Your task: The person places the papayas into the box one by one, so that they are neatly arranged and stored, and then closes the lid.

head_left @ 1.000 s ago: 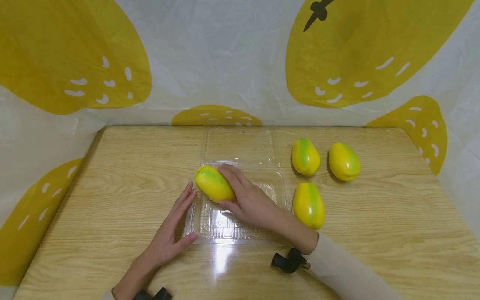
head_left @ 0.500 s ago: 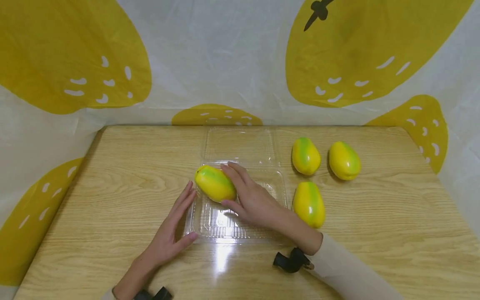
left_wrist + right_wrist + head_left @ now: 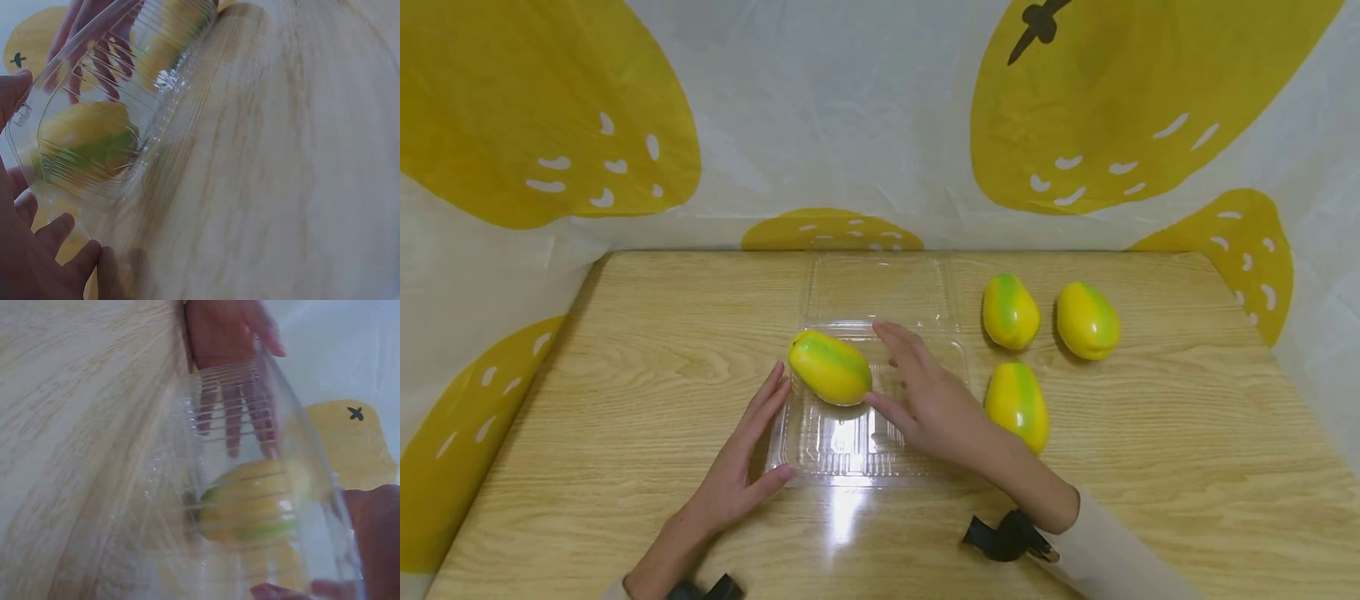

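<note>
In the head view a clear plastic clamshell box [image 3: 842, 458] lies with its lid [image 3: 880, 287] folded back. A yellow papaya [image 3: 829, 368] with a green stripe lies in the back left of its base. My right hand [image 3: 936, 400] is over the box, fingers spread and slightly bent, just right of the papaya with nothing in its grasp. My left hand [image 3: 737, 471] rests along the left wall, fingers extended and thumb at the front left corner. Through the ribbed wall, the left wrist view shows the papaya [image 3: 90, 140] close to this hand.
Several things stand right of the box: one papaya [image 3: 1011, 311] at the back, another papaya [image 3: 1087, 322] farther right, and a third papaya [image 3: 1017, 406] near my right forearm. The wooden table [image 3: 625, 375] ends at a fruit-print cloth [image 3: 835, 125] behind it.
My right hand has let go of the papaya and drawn back to the right. The papaya stays in the box. My left hand has kept its place.
</note>
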Demonstrator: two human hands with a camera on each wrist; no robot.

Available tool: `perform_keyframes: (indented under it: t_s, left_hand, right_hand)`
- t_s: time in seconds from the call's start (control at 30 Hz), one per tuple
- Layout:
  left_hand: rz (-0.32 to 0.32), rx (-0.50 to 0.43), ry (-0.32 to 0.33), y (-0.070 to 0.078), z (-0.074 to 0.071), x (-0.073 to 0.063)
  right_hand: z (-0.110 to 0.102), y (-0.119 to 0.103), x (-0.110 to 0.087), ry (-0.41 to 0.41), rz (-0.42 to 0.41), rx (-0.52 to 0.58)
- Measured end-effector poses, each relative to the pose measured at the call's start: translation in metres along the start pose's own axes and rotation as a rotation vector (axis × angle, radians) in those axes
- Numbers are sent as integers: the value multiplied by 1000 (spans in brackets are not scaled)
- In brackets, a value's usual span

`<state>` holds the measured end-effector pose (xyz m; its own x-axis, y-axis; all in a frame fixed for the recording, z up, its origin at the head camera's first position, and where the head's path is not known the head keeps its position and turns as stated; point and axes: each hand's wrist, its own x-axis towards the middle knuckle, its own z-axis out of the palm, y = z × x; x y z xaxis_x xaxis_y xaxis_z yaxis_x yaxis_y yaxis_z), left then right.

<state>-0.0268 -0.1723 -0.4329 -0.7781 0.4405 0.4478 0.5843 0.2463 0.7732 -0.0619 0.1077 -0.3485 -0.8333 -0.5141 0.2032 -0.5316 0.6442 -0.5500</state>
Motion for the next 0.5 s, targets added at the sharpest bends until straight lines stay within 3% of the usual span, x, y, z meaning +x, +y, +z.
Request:
perform_keyframes:
  t_s: [0.17, 0.5]
  left_hand:
    - [5, -4, 2, -1, 0, -1]
    - [19, 1, 11, 0, 0, 0]
  right_hand:
    - [-13, -1, -9, 24, 42, 31]
    - [-34, 3, -32, 159, 36, 34]
